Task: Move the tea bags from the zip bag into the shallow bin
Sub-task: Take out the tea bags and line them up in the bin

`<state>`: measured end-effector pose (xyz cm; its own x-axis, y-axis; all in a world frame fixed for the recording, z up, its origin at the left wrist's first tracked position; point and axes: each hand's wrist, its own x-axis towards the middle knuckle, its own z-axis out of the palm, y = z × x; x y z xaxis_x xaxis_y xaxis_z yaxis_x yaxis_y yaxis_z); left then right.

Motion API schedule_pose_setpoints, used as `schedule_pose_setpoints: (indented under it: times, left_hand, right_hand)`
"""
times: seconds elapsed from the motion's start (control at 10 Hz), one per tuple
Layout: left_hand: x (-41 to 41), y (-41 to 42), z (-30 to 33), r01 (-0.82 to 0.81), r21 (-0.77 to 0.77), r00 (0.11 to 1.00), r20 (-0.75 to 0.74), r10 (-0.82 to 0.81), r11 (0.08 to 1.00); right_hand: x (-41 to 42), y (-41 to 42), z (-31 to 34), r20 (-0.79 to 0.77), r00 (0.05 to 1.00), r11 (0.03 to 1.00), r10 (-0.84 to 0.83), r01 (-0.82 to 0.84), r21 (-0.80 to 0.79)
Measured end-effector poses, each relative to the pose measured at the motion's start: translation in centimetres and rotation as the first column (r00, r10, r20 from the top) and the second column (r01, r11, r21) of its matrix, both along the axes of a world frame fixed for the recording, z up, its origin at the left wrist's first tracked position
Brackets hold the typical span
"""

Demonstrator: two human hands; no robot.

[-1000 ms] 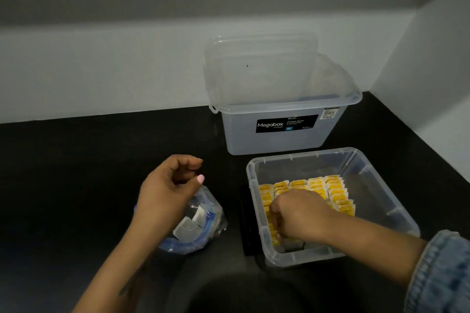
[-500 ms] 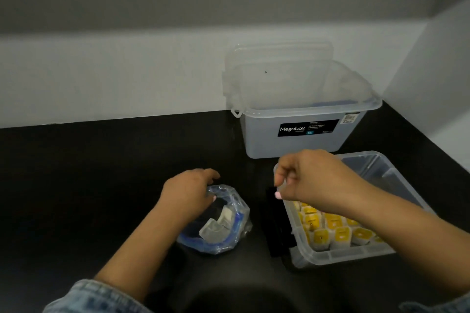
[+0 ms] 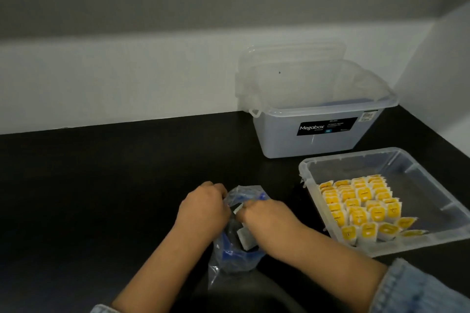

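Crinkly clear plastic with a blue zip strip, that's what my fingers are buried in. My left hand (image 3: pixel 203 208) is curled over the left edge of the zip bag (image 3: pixel 235 256), pinching its rim and holding the mouth wide. My right hand (image 3: pixel 267 216) is dipped into the opening from the right, fingers bent down inside; whether they've closed on anything I cannot tell, since the knuckles hide the tips. Just under that hand, a white tea bag (image 3: pixel 245 239) shows inside the plastic. The bag itself sits on the black counter (image 3: pixel 101 185), close in front of me. Off to the right, apart from the bag, the shallow bin (image 3: pixel 432 160) holds neat rows of yellow-labelled tea bags (image 3: pixel 361 208) packed along its left side. Behind it, against the wall, stands a deeper clear Megabox tub (image 3: pixel 318 134), lid propped upright at its back.
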<state>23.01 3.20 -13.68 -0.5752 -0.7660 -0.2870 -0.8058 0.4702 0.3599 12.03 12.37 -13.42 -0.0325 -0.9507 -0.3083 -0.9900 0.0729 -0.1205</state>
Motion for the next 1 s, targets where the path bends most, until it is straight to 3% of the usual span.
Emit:
schedule_pose_setpoints:
  times: [0.1, 0.2, 0.3, 0.4, 0.5, 0.6, 0.7, 0.8, 0.9, 1.0]
  left_hand:
    - [0.2, 0.1, 0.1, 0.014, 0.031, 1.000, 0.005, -0.014, 0.999]
    - [0.3, 0.2, 0.2, 0.028, 0.046, 0.999, 0.033, -0.029, 0.999]
    - [0.5, 0.3, 0.1, 0.033, 0.042, 0.999, 0.030, -0.034, 0.999]
    - [0.6, 0.3, 0.0, 0.040, 0.032, 0.999, 0.020, -0.041, 0.999]
    - [0.5, 0.2, -0.1, 0.034, 0.021, 0.999, 0.030, -0.034, 0.999]
    - [0.4, 0.1, 0.0, 0.033, 0.014, 0.999, 0.020, -0.033, 0.999]
    - [0.5, -0.2, 0.0, 0.038, 0.028, 0.999, 0.027, -0.039, 0.999]
    - [0.5, -0.3, 0.0, 0.034, 0.034, 0.999, 0.029, -0.035, 0.999]
    - [0.5, -0.4, -0.1, 0.021, 0.012, 0.999, 0.030, -0.021, 1.000]
    - [0.7, -0.5, -0.1, 0.002, -0.010, 1.000, 0.030, -0.002, 1.000]
  right_hand:
    - [1.1, -1.5, -1.3, -0.045, 0.997, 0.995, -0.064, 0.067, 0.079]
    - [1.7, -4.1, -1.1, -0.088, 0.994, 0.910, -0.065, 0.096, 0.403]
    - [2.1, -3.2, -2.7, -0.119, 0.990, 0.981, -0.080, 0.099, 0.167]
    - [1.9, -4.6, -2.9, -0.096, 0.994, 0.930, -0.054, 0.085, 0.357]
    - [1.4, -4.8, -3.3, 0.023, 0.978, 0.943, -0.207, 0.193, 0.271]
    - [1.2, -3.9, -4.0, 0.056, 0.972, 0.972, -0.228, 0.224, 0.071]
    - [1.0, -3.8, -3.9, 0.112, 0.959, 0.964, -0.260, 0.251, 0.090]
    - [1.2, -5.7, -3.0, -0.058, 0.987, 0.912, -0.152, 0.163, 0.376]
    - [0.7, -5.5, -2.3, -0.058, 0.993, 0.892, -0.103, 0.118, 0.436]
    - [-0.5, -3.3, -2.1, 0.021, 0.998, 0.996, 0.053, -0.054, 0.072]
